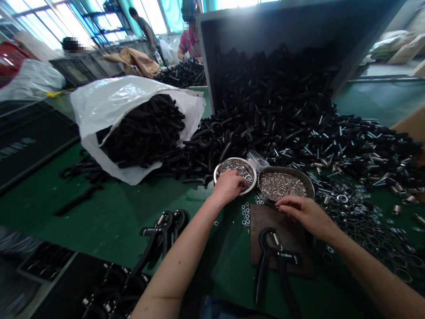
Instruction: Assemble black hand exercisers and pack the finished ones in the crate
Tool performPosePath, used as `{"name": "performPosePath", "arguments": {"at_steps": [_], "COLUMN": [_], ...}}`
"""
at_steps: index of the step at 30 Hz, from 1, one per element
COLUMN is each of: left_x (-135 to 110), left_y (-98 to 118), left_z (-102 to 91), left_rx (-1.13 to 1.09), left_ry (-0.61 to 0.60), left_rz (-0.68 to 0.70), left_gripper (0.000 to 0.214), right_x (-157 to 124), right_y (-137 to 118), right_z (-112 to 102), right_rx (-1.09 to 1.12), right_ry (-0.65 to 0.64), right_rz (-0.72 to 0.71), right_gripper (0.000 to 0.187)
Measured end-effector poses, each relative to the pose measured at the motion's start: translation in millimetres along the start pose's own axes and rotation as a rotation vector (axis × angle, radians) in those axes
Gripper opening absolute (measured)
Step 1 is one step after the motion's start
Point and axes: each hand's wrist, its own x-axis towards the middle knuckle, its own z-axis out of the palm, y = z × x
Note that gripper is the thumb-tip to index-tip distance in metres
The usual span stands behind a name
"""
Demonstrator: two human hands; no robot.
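Observation:
My left hand (pixel 228 185) reaches into a small steel bowl (pixel 222 166) of metal rings, fingers curled down among them; what they pinch is hidden. My right hand (pixel 303 212) rests at the near rim of a second steel bowl (pixel 308 182) filled with small silvery parts, fingers bent together over the top edge of a brown board (pixel 292 239). On that board lies a black hand-grip tool (pixel 272 261) with a spring at its top.
A huge heap of black handles (pixel 285 110) spills from a tipped grey bin (pixel 212 53). A white sack (pixel 109 102) holds more handles. Assembled grips (pixel 159 235) lie at lower left. Loose rings (pixel 365 212) and bolts lie scattered right. Other people work at the back.

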Motion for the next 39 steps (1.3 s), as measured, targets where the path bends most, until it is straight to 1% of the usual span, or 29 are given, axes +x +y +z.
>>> {"name": "performPosePath", "arguments": {"at_steps": [1, 3, 5, 7, 9, 11, 14, 16, 19, 24, 28, 31, 34, 39], "left_x": [4, 9, 10, 6, 1, -2, -3, 0, 5, 11, 18, 20, 19, 12], "left_y": [-2, -9, -18, -25, -27, -23, -11, -4, 3, 9, 10, 7, 3, -6], "left_z": [-1.4, -5.8, -11.4, -16.6, -19.7, -19.7, -14.5, -10.0, -7.3, -14.5, -17.3, -14.5, -10.2, -6.4], "left_rx": [0.035, 0.116, 0.180, 0.184, 0.125, 0.050, 0.005, 0.037, 0.129, 0.266, 0.249, 0.203, 0.170, 0.057], "left_ry": [-0.014, 0.015, 0.101, 0.189, 0.225, 0.182, 0.014, -0.088, -0.155, -0.184, -0.234, -0.235, -0.210, -0.118], "left_rz": [0.011, -0.011, -0.096, -0.184, -0.197, -0.145, -0.021, 0.035, 0.050, 0.114, 0.123, 0.102, 0.066, -0.059], "left_gripper": [0.010, 0.013, 0.019, 0.021, 0.017, 0.013, 0.011, 0.015, 0.020, 0.022, 0.019, 0.015, 0.013, 0.008], "right_x": [-4, -11, -17, -22, -26, -28, -30, -31, -34, -37, -41, -44, -48, -51], "right_y": [2, 5, 8, 11, 14, 16, 18, 17, 17, 17, 19, 21, 23, 29], "right_z": [0, -1, -2, -4, -5, -5, -4, -3, -1, 0, 0, -1, -2, -2], "right_rx": [-0.007, -0.010, -0.002, 0.004, 0.006, 0.011, 0.015, 0.013, 0.019, 0.030, 0.037, 0.049, 0.051, 0.063], "right_ry": [0.006, 0.025, 0.046, 0.063, 0.075, 0.074, 0.048, 0.031, 0.023, 0.007, 0.013, 0.025, 0.047, 0.040], "right_rz": [0.003, 0.010, 0.013, 0.024, 0.043, 0.066, 0.085, 0.085, 0.074, 0.069, 0.063, 0.048, 0.038, 0.067], "right_gripper": [0.023, 0.025, 0.027, 0.027, 0.027, 0.027, 0.027, 0.027, 0.027, 0.026, 0.027, 0.027, 0.028, 0.030]}}
